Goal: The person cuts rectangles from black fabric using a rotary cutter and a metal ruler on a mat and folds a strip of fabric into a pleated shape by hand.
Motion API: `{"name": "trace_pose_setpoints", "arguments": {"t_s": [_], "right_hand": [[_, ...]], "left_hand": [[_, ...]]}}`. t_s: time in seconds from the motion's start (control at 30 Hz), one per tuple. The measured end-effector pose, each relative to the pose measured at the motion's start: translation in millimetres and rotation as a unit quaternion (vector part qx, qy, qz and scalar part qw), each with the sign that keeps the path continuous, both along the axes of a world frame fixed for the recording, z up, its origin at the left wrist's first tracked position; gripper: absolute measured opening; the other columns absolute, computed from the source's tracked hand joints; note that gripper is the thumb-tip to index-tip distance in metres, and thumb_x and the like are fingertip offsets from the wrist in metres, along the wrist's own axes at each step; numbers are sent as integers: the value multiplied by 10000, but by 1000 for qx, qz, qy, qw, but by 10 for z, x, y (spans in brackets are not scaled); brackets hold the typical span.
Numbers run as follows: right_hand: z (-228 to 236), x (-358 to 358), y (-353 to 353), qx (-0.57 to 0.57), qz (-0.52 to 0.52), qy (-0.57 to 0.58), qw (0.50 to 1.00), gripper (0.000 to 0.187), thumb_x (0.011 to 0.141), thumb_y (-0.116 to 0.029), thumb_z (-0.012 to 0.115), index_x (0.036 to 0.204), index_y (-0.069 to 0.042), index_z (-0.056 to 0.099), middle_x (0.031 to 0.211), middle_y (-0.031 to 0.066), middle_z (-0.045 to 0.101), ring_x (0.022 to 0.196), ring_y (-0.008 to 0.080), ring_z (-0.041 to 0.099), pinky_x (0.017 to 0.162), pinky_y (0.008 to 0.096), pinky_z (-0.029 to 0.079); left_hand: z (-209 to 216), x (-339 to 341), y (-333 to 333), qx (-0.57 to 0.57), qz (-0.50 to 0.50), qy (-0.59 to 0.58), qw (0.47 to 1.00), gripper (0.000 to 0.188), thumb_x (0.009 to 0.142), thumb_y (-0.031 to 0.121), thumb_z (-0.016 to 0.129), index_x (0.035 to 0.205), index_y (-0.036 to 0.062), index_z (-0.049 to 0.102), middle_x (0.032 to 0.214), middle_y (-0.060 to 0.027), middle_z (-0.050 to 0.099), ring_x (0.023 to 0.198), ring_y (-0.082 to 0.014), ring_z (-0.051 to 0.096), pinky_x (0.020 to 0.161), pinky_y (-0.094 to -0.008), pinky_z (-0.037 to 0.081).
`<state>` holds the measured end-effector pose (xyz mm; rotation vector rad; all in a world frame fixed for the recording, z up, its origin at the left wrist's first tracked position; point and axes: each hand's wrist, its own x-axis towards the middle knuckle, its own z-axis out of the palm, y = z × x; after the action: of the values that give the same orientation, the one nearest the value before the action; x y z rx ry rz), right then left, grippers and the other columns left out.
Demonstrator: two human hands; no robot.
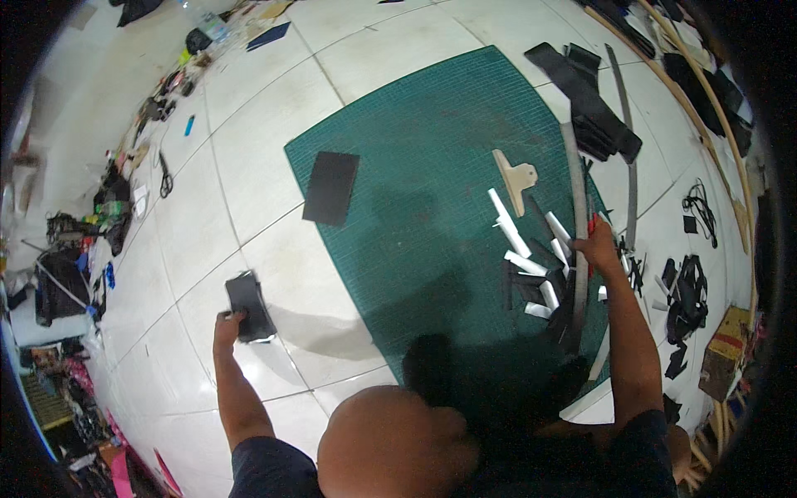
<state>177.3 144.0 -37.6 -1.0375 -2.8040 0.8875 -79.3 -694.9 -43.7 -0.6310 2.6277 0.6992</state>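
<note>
My left hand (228, 327) is closed on the near left edge of a small stack of black rectangular pieces (251, 303), thumb on top, over the white tiled floor. At the right side of the green cutting mat (423, 207), my right hand (599, 242) is closed around a slim red tool (592, 224), mostly hidden by the fingers. Beside that hand, a long grey metal ruler (574, 174) runs along the mat. White and black offcut strips (531, 264) lie scattered just left of it. A single black rectangle (332, 188) rests on the mat's left edge.
A beige, wide-bladed scraper-like piece (516, 181) lies on the mat. Folded black material (585, 104) sits beyond its far right corner. Long wooden poles (706, 108) and a worn block (722, 353) stand at the right. Clutter (108, 199) lines the left wall.
</note>
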Motion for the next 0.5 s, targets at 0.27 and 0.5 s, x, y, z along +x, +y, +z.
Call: {"name": "trace_pose_setpoints", "arguments": {"t_s": [0.27,0.5], "right_hand": [[867,-460,-386,-130,-53,111,984,383,823,-83,670,1183,-26,553,927,86,632,889,206,615,792,369,500],[747,-1349,-1589,-358,-49,105,927,353,819,-165,737,1105,-22,587,973,129,676,876,251,665,778,406,531]], "left_hand": [[244,145,1291,106,-122,265,951,329,898,167,699,1175,6,622,1010,-105,638,887,-200,626,783,-334,518],[499,1095,4375,474,-265,-76,836,529,959,299,663,1338,-18,473,1169,-164,590,1042,-231,585,886,-371,488]]}}
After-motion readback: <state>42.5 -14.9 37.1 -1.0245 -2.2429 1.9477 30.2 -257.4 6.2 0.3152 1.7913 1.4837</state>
